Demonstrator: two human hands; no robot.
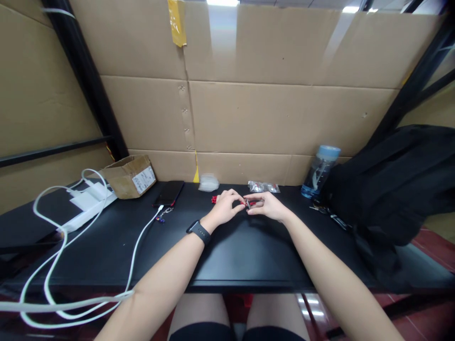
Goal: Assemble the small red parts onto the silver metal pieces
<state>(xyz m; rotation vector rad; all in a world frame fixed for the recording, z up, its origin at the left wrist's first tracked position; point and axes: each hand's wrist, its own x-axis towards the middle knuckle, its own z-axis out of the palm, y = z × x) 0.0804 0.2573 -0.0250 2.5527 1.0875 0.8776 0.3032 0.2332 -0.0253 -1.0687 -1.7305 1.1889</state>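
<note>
Over the middle of the black table, my left hand [228, 207] and my right hand [267, 206] meet fingertip to fingertip. Between the thumb and fingers of my right hand is a small, thin, silvery piece [248, 204], too small to name. My left thumb and index finger close in a pinch right beside it; a speck of red shows at their tips, and I cannot make out what they hold. Some red pieces [214, 199] lie just behind my left hand, partly hidden by it.
Clear plastic bags [263, 186] and a translucent container [209, 183] lie at the back. Leftward are a phone [169, 193] on a white cable [137, 246], a cardboard box [130, 177] and a power strip [88, 208]. A water bottle [320, 171], keys [320, 208] and black backpack [391, 184] stand right.
</note>
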